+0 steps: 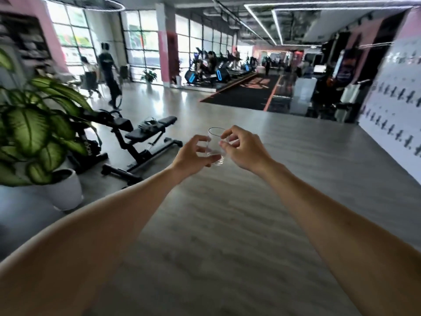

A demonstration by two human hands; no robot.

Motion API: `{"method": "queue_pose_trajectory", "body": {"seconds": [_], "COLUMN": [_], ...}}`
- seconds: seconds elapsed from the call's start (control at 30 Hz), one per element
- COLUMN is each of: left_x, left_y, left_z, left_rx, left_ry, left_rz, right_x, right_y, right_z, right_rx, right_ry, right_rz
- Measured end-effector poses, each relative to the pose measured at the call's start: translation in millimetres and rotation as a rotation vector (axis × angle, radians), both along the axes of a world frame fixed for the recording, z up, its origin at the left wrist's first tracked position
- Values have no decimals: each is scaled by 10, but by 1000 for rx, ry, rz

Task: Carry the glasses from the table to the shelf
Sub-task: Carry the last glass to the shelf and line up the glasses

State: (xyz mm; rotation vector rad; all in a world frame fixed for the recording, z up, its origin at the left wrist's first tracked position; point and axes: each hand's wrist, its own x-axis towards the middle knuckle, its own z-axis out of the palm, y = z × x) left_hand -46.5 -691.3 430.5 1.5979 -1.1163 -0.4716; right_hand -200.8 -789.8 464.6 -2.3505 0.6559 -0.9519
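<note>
A clear drinking glass (215, 145) is held upright in front of me, above the grey floor. My left hand (193, 153) grips its lower left side with curled fingers. From the right, my right hand (242, 147) pinches the glass near its rim and side. Both arms stretch forward from the bottom of the view. No table or shelf for the glasses shows clearly; a dark blurred rack sits at the far upper left.
A potted plant (34, 131) in a white pot (66, 192) stands at left. A black exercise bench (139, 137) lies beyond it. Treadmills (214, 71) line the far windows, a person (109, 74) walks at back left, and a white patterned wall (396, 103) runs on the right.
</note>
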Motion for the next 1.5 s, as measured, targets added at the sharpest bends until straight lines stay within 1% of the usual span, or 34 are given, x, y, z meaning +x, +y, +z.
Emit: {"method": "queue_pose_trajectory", "body": {"seconds": [0.2,0.37,0.5,0.67,0.8,0.93,1.2,1.37,1.5], "left_x": [945,1778,2465,3397,4111,4896,6139,6921,7486], "left_y": [-369,-422,-325,-139,-21,67,103,107,155], "left_z": [181,355,375,364,411,541,616,585,628], "left_rx": [-56,-69,-55,-34,-56,-28,10,23,48], "left_ry": [-25,-108,-93,-133,-157,-200,-239,-248,-256], "left_rz": [160,328,423,537,575,614,707,805,903], "right_x": [1074,2073,2881,3964,4782,5608,7012,8006,8766], "right_y": [-564,-810,-820,-770,-698,-652,-724,-799,-823], "right_z": [295,508,545,512,520,593,651,635,677], "right_rx": [-41,-76,-85,-97,-110,-101,-125,-151,-150], "right_ry": [13,-1,-1,10,-18,-37,-65,-101,-69], "right_rz": [152,300,411,523,564,598,679,780,888]}}
